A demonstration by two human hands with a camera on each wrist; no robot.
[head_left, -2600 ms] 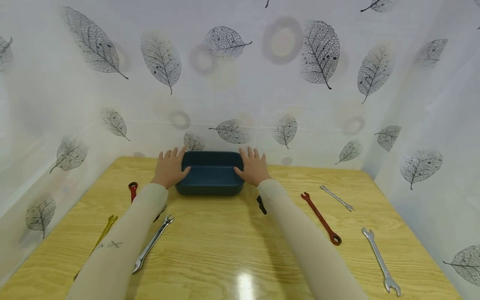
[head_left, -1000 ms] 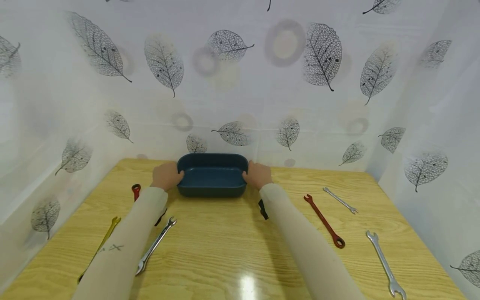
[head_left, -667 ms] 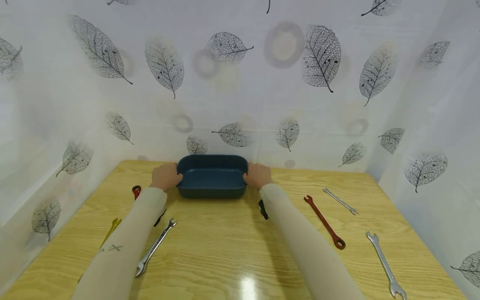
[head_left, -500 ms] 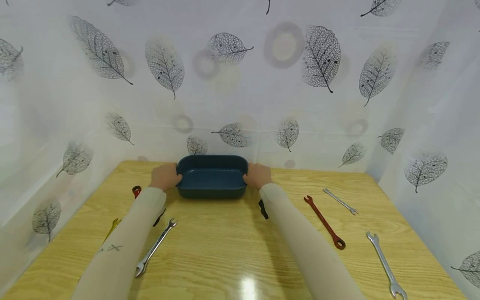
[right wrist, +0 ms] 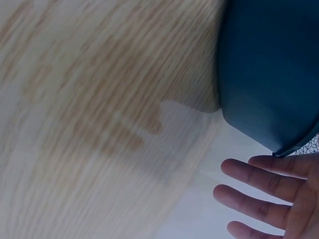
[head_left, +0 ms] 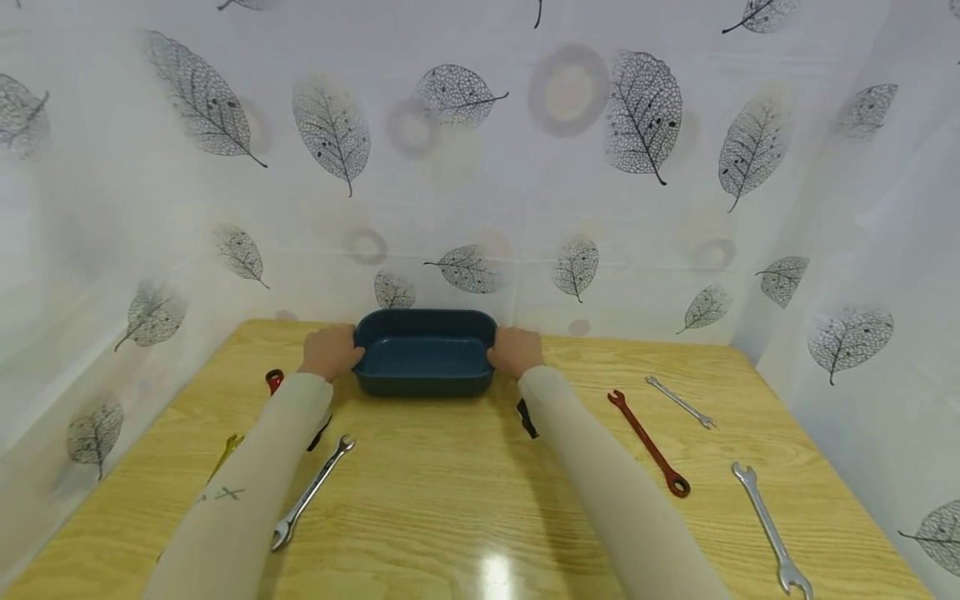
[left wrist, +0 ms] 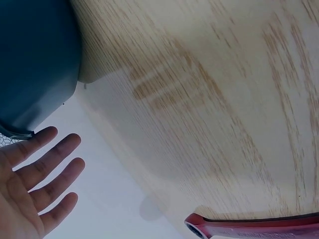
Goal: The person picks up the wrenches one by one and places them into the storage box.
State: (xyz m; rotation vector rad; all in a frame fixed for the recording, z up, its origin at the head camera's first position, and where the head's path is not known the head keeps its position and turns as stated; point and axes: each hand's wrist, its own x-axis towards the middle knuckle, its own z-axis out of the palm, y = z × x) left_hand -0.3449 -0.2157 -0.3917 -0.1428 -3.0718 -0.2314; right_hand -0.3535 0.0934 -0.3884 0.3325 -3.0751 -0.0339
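Note:
A dark teal plastic bin (head_left: 423, 387) with rounded corners stands at the back of the wooden table, with nothing visible inside. My left hand (head_left: 330, 352) holds its left end, thumb over the rim. At the opposite end, my right hand (head_left: 516, 352) holds the rim the same way. From the left wrist view, the index finger of the left hand (left wrist: 35, 184) meets the rim's underside while the others spread beside the bin's wall (left wrist: 35, 59). The right wrist view has the right hand (right wrist: 279, 194) likewise under the rim of the bin (right wrist: 269, 69); both thumbs are hidden there.
Right of my arms lie a red wrench (head_left: 648, 443), a small silver wrench (head_left: 681, 402) and a larger silver wrench (head_left: 763, 521). Near my left forearm are a silver wrench (head_left: 312, 493), a partly hidden yellow wrench (head_left: 225, 454) and a red wrench (head_left: 274, 381). A leaf-patterned curtain (head_left: 480, 183) hangs behind.
Both hands were spread over the bin's ends at first; since then they have lowered and closed on its rim. Over the last second the hands and bin stay nearly still.

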